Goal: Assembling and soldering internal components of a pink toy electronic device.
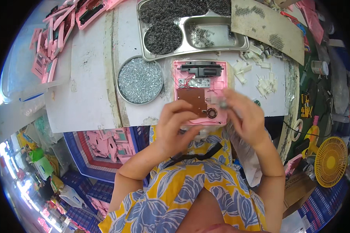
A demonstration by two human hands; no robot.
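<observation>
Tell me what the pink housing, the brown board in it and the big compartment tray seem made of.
Pink housing: probably moulded plastic; smooth, evenly coloured, with thin walls.
Brown board: perhaps circuit-board laminate; flat and dull, with a few pale spots.
Compartment tray: likely stainless steel; grey with bright reflections.

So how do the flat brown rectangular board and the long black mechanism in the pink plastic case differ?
The brown board is broad and flat; the black mechanism is long, narrow and bulkier. The left hand partly covers the board, while the mechanism shows uncovered. Both sit in the pink plastic case.
</observation>
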